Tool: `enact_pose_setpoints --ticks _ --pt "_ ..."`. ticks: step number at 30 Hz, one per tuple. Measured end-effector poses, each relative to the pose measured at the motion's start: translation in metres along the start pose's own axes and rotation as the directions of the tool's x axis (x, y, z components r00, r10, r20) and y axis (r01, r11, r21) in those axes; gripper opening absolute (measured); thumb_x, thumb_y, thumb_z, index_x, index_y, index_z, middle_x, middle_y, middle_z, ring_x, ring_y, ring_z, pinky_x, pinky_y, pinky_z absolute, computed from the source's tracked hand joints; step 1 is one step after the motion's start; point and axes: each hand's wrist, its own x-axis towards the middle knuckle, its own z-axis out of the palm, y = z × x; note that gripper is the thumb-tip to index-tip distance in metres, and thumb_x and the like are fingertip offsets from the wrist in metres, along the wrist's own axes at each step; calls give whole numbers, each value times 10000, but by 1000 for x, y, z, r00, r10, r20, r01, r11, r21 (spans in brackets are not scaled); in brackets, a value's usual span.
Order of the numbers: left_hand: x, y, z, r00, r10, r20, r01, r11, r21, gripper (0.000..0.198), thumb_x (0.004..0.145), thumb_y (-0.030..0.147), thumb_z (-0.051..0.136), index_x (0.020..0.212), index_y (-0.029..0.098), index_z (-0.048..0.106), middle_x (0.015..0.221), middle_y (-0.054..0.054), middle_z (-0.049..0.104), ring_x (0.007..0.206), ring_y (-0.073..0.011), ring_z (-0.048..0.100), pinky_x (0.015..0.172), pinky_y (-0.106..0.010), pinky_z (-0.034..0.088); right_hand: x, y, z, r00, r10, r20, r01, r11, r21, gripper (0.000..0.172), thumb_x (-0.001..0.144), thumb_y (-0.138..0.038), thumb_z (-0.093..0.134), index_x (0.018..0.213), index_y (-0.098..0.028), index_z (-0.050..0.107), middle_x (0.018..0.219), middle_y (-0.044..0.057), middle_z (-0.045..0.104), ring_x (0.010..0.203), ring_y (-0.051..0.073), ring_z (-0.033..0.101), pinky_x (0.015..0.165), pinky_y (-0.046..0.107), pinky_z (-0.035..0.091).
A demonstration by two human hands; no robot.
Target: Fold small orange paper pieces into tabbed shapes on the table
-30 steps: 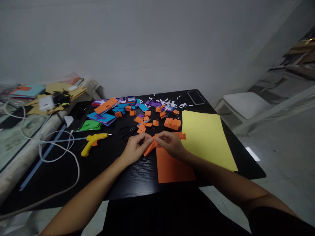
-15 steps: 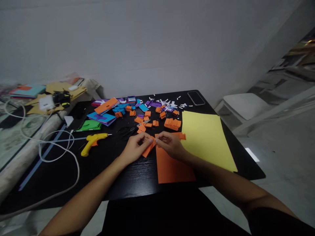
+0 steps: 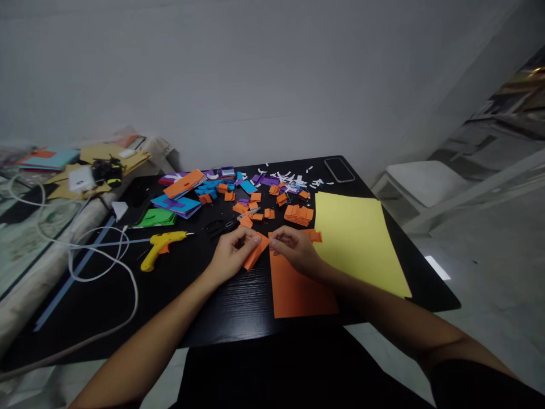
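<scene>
Folded orange paper [image 3: 254,259] is staying pinched in the left hand [image 3: 230,254], which is sitting slightly farther from the right hand [image 3: 297,249] than a second ago; the right is bunching its fingertips by the paper's corner, grip impossible to tell, over an orange sheet [image 3: 300,295].

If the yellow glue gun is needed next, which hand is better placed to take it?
Probably the left hand: the yellow glue gun lies nearer to it than to the right hand. However, it holds orange paper, which it should release first.
</scene>
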Motion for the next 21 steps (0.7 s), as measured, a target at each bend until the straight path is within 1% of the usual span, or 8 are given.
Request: enact_pose_setpoints --ticks 3,7,11,13,15,17,19,21 --pt "-1 0 2 1000 -8 16 8 1000 -17 286 897 421 687 851 140 713 720 -15 644 653 -125 548 629 -241 419 0 0 1 1000 -4 -3 4 1000 10 183 820 -356 725 836 -197 635 733 -4 658 660 134 632 655 288 530" --pt "-2 0 3 999 -36 11 36 998 -48 308 874 438 709 839 132 718 688 -10 622 625 -121 525 608 -239 404 1 0 0 1000 -12 -12 13 1000 12 149 815 -318 716 803 -194 634 697 -13 647 632 127 617 628 278 509" --pt "2 -1 0 996 -71 -48 66 992 -104 334 841 465 738 814 132 727 671 -2 618 598 -110 503 586 -230 383 2 0 -1 999 -6 -36 7 1000 15 134 817 -296 699 781 -192 622 693 -12 638 625 123 606 626 278 510" --pt "4 -1 -2 992 -94 -80 82 987 -141 332 816 465 763 806 135 729 672 2 626 600 -108 508 594 -227 393 2 1 -1 999 -3 -39 4 1000 27 138 816 -300 701 788 -197 613 708 -9 638 642 128 611 633 280 521" --pt "5 -2 -2 990 -107 -87 92 983 -160 330 805 468 771 802 139 740 699 -6 656 631 -119 539 622 -233 422 2 2 1 999 -11 -38 13 999 47 146 796 -291 723 850 -206 617 768 -2 647 702 137 635 666 283 544" --pt "6 -2 -2 991 -104 -79 91 983 -157 335 811 478 758 797 143 757 749 -24 693 685 -143 580 671 -250 460 1 3 2 999 -38 -33 40 998 44 225 775 -273 745 959 -219 627 842 5 651 766 143 653 709 284 563" --pt "6 -1 -1 993 -96 -68 86 987 -138 335 822 481 742 805 148 774 794 -39 722 736 -166 611 722 -271 484 0 4 3 997 -76 -27 76 997 3 300 775 -257 747 1049 -231 628 872 5 644 789 142 656 728 281 571" --pt "6 0 -1 994 -87 -68 79 990 -117 323 831 471 733 823 153 789 817 -45 736 762 -179 626 756 -285 492 -1 5 2 993 -113 -22 112 993 -47 319 794 -246 727 1098 -238 630 880 7 642 794 142 657 729 281 574"
